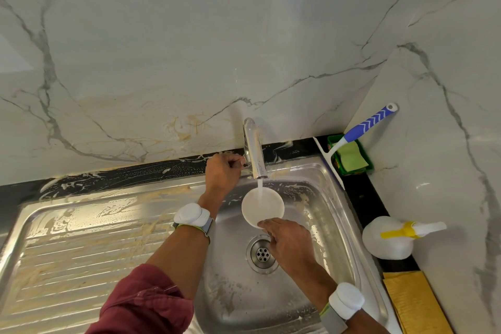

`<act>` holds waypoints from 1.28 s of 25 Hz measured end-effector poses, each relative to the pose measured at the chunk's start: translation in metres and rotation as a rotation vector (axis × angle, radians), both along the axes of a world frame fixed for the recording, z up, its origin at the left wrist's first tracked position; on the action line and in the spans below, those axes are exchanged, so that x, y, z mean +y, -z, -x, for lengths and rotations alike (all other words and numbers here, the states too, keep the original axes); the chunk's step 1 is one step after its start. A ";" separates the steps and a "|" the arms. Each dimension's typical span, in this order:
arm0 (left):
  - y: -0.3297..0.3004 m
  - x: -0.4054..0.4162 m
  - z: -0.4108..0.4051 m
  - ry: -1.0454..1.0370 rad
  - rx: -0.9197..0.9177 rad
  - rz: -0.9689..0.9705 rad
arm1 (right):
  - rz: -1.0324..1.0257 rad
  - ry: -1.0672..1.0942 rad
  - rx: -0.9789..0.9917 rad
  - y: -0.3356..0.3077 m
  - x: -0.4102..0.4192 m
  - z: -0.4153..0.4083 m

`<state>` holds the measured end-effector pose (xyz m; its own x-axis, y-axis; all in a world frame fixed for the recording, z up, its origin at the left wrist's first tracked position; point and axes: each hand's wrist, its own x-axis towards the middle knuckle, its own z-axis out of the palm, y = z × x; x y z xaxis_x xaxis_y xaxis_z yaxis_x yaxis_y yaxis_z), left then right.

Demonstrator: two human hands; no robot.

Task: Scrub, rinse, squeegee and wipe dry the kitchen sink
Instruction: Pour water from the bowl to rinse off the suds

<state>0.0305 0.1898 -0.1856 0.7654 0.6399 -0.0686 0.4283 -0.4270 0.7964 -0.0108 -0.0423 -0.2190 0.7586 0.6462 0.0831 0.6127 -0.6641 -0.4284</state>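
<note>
A steel sink (pixel 336 225) with a round drain (pixel 262 253) carries soapy foam and tan smears on its walls and on the ribbed drainboard (pixel 81 247) at left. Water runs from the chrome faucet (pixel 253 149) into a small white bowl (pixel 256 205). My right hand (pixel 290 245) holds the bowl by its near rim under the stream. My left hand (pixel 223 173) grips the faucet's handle at the back ledge.
A blue and white squeegee (pixel 360 130) leans in the back right corner over a green tray with a green sponge (pixel 352 157). A white spray bottle with a yellow trigger (pixel 390 236) lies on the black counter; a yellow cloth (pixel 412 301) lies nearer. Marble walls stand behind and right.
</note>
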 end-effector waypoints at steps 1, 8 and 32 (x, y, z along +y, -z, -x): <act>0.001 0.000 0.000 -0.002 0.000 0.004 | 0.000 -0.001 0.004 0.003 -0.001 0.002; 0.002 0.003 0.001 0.018 0.012 0.023 | -0.034 0.003 0.018 0.015 -0.003 0.002; -0.003 0.001 0.009 -0.006 0.047 0.135 | -0.145 -0.057 -0.006 0.014 0.004 -0.017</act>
<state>0.0210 0.1913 -0.1828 0.7556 0.6267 -0.1905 0.4690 -0.3147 0.8252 0.0061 -0.0384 -0.2327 0.7201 0.6693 0.1831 0.6505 -0.5594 -0.5137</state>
